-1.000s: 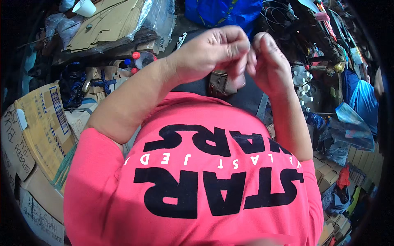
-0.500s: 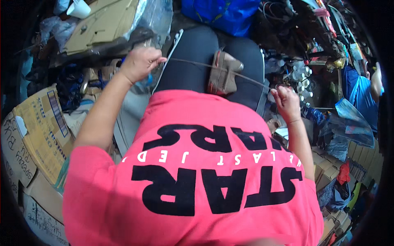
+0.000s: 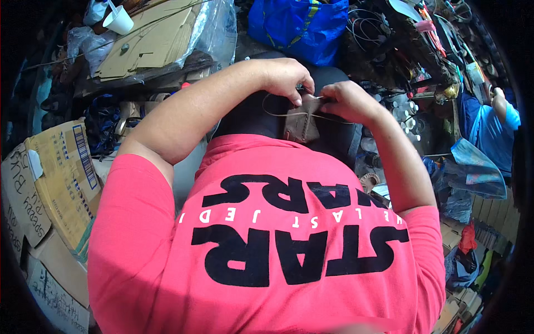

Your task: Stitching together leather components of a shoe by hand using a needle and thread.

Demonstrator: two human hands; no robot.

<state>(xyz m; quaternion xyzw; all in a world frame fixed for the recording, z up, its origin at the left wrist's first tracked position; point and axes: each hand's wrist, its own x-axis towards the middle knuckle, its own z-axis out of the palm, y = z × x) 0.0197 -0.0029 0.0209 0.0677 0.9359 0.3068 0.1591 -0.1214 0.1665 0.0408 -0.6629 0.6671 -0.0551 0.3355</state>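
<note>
A small brown leather piece (image 3: 301,125) rests on my dark-clad lap, with a thin thread (image 3: 276,114) looping out of it to the left. My left hand (image 3: 285,77) pinches at the top edge of the piece, fingers closed around the thread end or a needle too small to make out. My right hand (image 3: 347,100) grips the upper right corner of the same piece. Both hands nearly touch above it. My pink shirt with black lettering fills the lower half of the view.
Flattened cardboard (image 3: 146,42) under clear plastic lies at upper left with a white cup (image 3: 118,21). A blue bag (image 3: 297,25) sits ahead. Cardboard boxes (image 3: 53,178) stack at left. Cluttered shelves and another person in blue (image 3: 492,128) are at right.
My hands were spread wide apart, pulling the thread taut across the lap. Now both have come back together on the leather piece, and the thread hangs in a slack loop.
</note>
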